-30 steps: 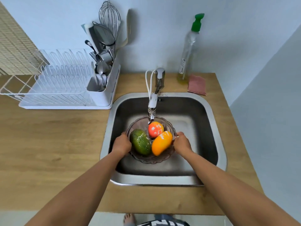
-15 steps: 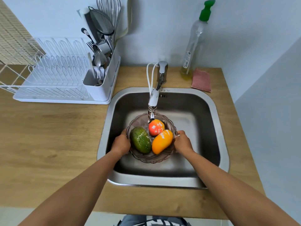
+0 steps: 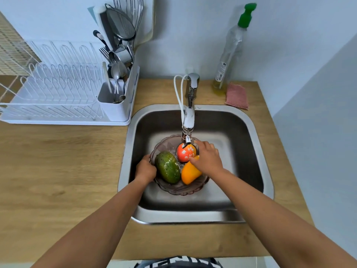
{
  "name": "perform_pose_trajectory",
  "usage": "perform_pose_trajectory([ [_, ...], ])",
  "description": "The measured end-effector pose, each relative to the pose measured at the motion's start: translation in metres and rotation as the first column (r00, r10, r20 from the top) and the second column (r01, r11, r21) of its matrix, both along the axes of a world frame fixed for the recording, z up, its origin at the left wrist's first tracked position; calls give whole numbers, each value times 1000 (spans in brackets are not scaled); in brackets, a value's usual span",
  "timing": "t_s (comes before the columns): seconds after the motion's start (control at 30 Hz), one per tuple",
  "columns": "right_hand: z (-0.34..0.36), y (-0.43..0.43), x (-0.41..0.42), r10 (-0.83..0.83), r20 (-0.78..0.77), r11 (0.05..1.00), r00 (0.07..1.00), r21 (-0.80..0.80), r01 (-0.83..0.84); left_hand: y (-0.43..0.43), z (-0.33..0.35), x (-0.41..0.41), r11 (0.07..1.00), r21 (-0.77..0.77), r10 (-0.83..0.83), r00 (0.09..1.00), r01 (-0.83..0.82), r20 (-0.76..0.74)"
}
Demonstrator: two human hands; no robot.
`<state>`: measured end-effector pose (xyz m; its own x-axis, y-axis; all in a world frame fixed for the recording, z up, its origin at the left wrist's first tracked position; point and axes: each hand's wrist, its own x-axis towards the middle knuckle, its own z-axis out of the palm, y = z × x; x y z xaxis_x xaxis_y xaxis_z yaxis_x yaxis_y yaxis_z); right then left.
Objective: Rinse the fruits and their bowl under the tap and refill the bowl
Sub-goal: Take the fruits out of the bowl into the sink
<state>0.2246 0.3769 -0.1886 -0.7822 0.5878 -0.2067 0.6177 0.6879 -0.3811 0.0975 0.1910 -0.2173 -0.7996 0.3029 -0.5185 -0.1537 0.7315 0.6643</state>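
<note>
1. L hand (image 3: 145, 169): fingers curled tight on the left rim of the bowl (image 3: 181, 190), gripping it, knuckles up.
2. R hand (image 3: 207, 159): over the bowl's right side. Fingers are bent round the far-right side of the red fruit (image 3: 185, 152), and the thumb is tucked at its near edge, where it meets the orange fruit (image 3: 190, 173). Reads as a loose cupping hold, but the palm hides the contact, so can't tell how firm.
3. Bowl: smoky, see-through, scalloped rim. It sits low in the sink (image 3: 193, 217), mid-basin, right under the spout of the tap (image 3: 189, 117).
4. In the bowl, 3 fruits. Green fruit (image 3: 167, 167) on the left, lengthwise, next to the L hand. Red fruit at the back, directly below the spout. Orange fruit front-right, touching both others.
5. White splash marks on the red fruit and droplets on the green fruit, so water's hitting them.
6. Counter (image 3: 58, 171), left of the sink: white rack (image 3: 58, 89). Its caddy (image 3: 116, 107) holds spoons, forks, a whisk & a strainer.
7. Behind the sink, right: soap bottle (image 3: 229, 55) w/ green pump, pink cloth (image 3: 237, 96) just beside it.
</note>
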Motion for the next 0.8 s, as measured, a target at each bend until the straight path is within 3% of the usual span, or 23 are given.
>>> perform_pose_trajectory([
  [0.17,-10,-15,-20,52,127,994,991,92,-64,1,-5,-3,999,39,30,999,-32,34],
  [0.57,-9,-21,-30,-4,66,995,998,100,-2,2,0,0,998,50,28,999,-29,21],
  [0.7,6,1,-23,-162,-136,985,977,44,169,2,-2,-1,998,60,28,1000,-28,9],
  [0.8,13,36,-9,-354,-149,935,924,-23,354,2,-3,0,998,61,23,1000,-23,4],
])
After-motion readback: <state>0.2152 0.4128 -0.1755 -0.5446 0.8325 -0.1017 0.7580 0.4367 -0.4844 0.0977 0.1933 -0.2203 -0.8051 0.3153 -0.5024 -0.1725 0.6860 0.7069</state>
